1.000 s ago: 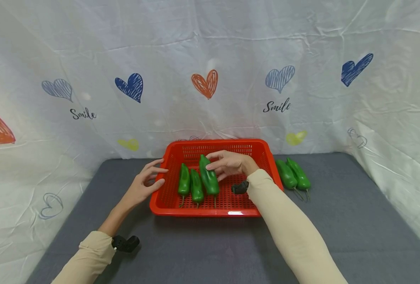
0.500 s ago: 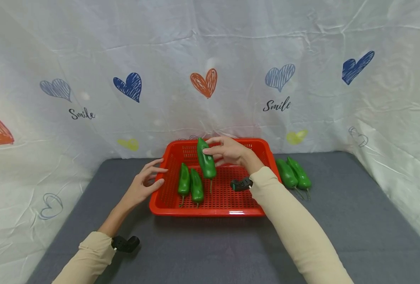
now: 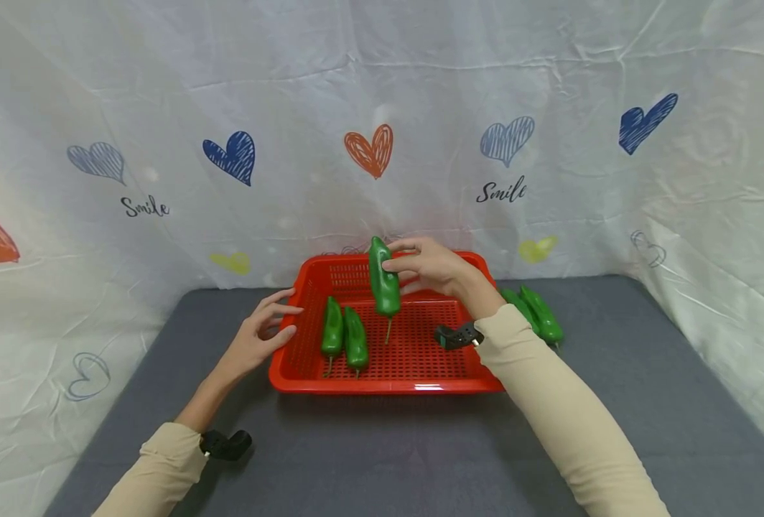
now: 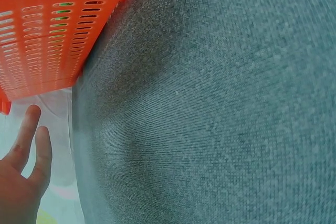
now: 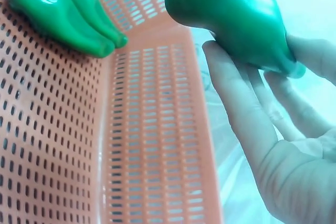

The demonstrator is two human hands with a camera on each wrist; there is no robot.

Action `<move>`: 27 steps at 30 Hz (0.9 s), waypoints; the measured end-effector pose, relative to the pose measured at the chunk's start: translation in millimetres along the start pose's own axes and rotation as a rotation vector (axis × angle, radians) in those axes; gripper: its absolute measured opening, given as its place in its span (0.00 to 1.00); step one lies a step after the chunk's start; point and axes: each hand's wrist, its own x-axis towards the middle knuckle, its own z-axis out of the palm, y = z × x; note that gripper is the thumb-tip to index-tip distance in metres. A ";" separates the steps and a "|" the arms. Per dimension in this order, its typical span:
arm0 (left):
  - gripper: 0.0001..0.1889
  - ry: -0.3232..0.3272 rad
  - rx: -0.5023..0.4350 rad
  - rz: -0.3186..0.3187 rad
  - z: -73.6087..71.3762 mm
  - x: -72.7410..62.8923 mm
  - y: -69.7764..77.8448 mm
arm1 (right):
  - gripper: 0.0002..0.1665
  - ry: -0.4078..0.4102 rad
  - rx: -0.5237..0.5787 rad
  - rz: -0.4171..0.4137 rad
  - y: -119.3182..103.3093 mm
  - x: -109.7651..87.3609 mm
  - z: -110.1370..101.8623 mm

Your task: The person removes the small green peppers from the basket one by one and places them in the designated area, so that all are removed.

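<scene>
My right hand [image 3: 436, 267] pinches a green chili pepper [image 3: 383, 276] between thumb and fingers, raised above the red plastic basket [image 3: 382, 385]. The pepper hangs with its stem down. In the right wrist view this pepper [image 5: 226, 14] is large and close, fingertips along its side. Two more green peppers [image 3: 332, 327] lie side by side in the left part of the basket. My left hand [image 3: 253, 345] is at the basket's left rim, fingers extended and spread, holding nothing. In the left wrist view two fingers stick out straight below the basket's wall [image 4: 52, 35].
Two green peppers [image 3: 542, 316] lie on the grey cloth [image 3: 382, 452] to the right of the basket, partly covered by my right arm. Behind the table hangs a white curtain [image 3: 421, 86] printed with hearts.
My right hand has lifted the pepper up off the basket floor, then moved it slightly right. The left hand stays at the rim.
</scene>
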 end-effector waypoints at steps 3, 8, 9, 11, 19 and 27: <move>0.18 -0.003 -0.002 0.002 -0.4 0.3 -0.3 | 0.28 0.004 0.002 -0.004 -5.3 -7.7 -1.5; 0.18 0.000 -0.013 -0.008 -0.6 0.6 -2.1 | 0.27 0.018 0.009 -0.017 -10.9 -18.1 -5.5; 0.18 0.002 -0.013 -0.012 -0.5 0.6 -2.2 | 0.26 0.022 0.006 -0.023 -11.3 -20.2 -6.9; 0.18 0.007 -0.011 -0.020 0.0 0.5 -2.7 | 0.26 0.032 -0.005 -0.032 -11.8 -24.4 -9.6; 0.18 0.007 -0.011 -0.021 0.8 0.5 -3.2 | 0.26 0.047 -0.055 -0.070 -10.4 -45.9 -23.2; 0.18 0.012 -0.019 -0.015 0.5 1.5 -4.1 | 0.28 0.072 -0.085 -0.077 -6.1 -66.1 -37.9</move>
